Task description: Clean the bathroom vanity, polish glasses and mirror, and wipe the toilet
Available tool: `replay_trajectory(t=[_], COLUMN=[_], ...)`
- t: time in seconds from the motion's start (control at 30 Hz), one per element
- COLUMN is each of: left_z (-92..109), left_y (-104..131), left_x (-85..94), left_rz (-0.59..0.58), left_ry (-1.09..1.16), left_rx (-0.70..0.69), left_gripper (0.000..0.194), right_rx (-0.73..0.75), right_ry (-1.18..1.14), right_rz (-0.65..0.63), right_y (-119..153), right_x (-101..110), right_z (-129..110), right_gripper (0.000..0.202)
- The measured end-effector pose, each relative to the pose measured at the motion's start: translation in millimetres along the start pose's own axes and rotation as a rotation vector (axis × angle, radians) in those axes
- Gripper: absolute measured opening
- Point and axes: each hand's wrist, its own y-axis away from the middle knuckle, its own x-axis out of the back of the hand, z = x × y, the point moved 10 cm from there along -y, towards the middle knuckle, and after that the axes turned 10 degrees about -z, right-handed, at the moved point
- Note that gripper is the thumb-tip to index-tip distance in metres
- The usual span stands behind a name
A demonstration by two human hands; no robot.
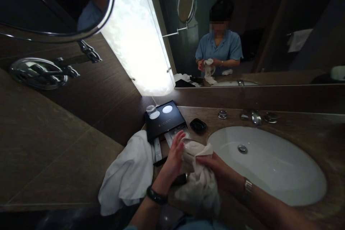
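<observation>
My left hand (175, 156) is closed around the side of a clear drinking glass (188, 165), its fingers pointing up along it. A whitish cloth (204, 183) is bunched over the rim of the glass and hangs down below it. My right hand (212, 164) grips the cloth against the glass, with the thumb on top; part of its fingers is hidden by the fabric. Just beyond my hands is a black amenity box (165, 124) with an open drawer of packets (157, 151). A small black dish (198, 125) sits on the counter near it.
A white towel (129, 169) drapes over the counter's left edge. Right of my hands lies a white oval sink (280, 172) with a chrome faucet (255, 118). Another clear glass (151, 109) stands on the box beside white discs (167, 109). A swing-arm mirror (107, 10) juts in at upper left.
</observation>
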Motion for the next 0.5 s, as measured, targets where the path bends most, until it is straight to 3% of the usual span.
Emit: replay_trajectory(t=[0.03,0.1,0.17,0.23,0.3,0.43,0.5], left_z=[4.1,2.2,-5.6,-13.9,-17.9,-0.6,-1.1], left_y=[-1.0,-6.7,-12.3,-13.7,-11.0,-2.9,-5.6], left_x=[-2.3,-2.1,7.7,15.6,15.2,7.1,7.7], left_rz=[-0.020,-0.019,0.060,0.110,0.081,0.016,0.024], left_ry=[-0.019,-0.018,-0.013,-0.017,-0.016,-0.069,-0.079], left_rx=[-0.005,0.035,0.068,0.090,0.101,-0.006,0.013], left_gripper=[0.048,0.045,0.050,0.057,0.061,0.056,0.046], right_rx=[0.013,0.092,0.125,0.103,0.108,0.081,0.103], right_ry=[-0.014,0.231,0.608,0.817,0.714,0.133,0.249], right_rz=[0.038,0.026,-0.086,-0.208,-0.210,0.002,-0.001], right_y=[1.1,-3.5,-12.3,-16.8,-14.0,-3.1,-6.1], right_x=[-2.4,-5.0,-5.4,-1.0,4.2,3.2,-3.3], right_z=[2.1,0.3,3.7,10.2,3.6,3.3,8.7], right_gripper=[0.043,0.042,0.038,0.037,0.034,0.042,0.046])
